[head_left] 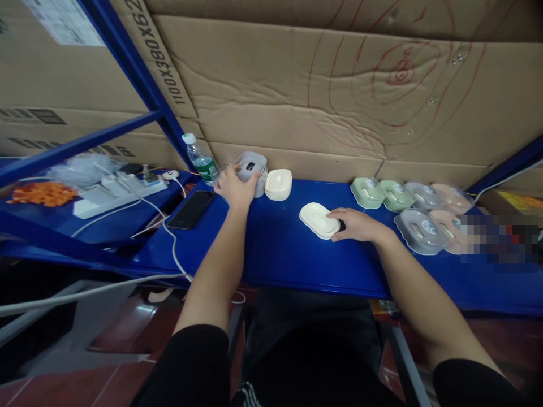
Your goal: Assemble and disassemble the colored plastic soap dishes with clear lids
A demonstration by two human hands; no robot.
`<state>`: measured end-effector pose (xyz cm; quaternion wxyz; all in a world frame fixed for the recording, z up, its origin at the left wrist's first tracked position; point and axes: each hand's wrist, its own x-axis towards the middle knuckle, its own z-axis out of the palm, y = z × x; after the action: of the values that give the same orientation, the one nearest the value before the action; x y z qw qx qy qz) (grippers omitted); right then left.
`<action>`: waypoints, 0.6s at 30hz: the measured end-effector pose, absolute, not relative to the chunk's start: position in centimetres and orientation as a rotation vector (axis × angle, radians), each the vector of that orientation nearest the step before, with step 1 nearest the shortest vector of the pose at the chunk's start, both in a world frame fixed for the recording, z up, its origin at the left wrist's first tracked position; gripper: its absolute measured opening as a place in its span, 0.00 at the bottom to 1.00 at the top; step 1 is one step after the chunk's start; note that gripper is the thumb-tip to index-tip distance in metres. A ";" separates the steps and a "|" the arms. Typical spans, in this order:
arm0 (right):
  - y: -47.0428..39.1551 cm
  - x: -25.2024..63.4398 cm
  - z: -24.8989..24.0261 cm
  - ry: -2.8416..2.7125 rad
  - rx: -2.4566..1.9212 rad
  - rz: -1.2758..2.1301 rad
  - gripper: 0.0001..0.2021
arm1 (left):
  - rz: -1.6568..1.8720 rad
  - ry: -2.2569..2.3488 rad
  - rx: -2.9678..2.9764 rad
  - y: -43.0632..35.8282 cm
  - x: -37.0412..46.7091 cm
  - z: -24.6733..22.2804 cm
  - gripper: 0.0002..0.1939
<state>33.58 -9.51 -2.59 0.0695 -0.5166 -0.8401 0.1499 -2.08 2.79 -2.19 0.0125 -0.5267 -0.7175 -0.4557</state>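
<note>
My left hand (236,187) has its fingers spread around a stack of grey trays (259,169) at the back left of the blue table. Something clear, too blurred to make out, shows beside those fingers. Right of the grey stack sits a short stack of cream square pieces (279,185). Near the middle, a cream oval dish (318,219) lies on the table, its right end gripped between the thumb and fingers of my right hand (354,224).
Green, grey and pink cases with clear covers (421,230) stand at the right. A water bottle (202,164) and black phone (190,210) are on the left, near white cables and a power strip (119,195). Cardboard (263,85) walls the back.
</note>
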 end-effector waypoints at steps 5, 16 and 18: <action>-9.4 33.8 -2.7 -2.526 -1.556 0.425 0.35 | -1.407 -2.261 -1.658 2.6 -1.9 -2.1 0.31; -9.9 32.7 -2.4 -2.548 -1.628 0.304 0.33 | -1.387 -2.248 -1.701 2.9 -2.0 -2.4 0.34; -9.9 32.6 -2.4 -2.543 -1.645 0.297 0.34 | -1.413 -2.252 -1.708 3.0 -2.1 -2.4 0.33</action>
<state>32.57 -9.92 -2.38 0.0491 -0.5400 -0.8346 0.0973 -2.06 2.96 -2.44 -0.0091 -0.5404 -0.7127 -0.4472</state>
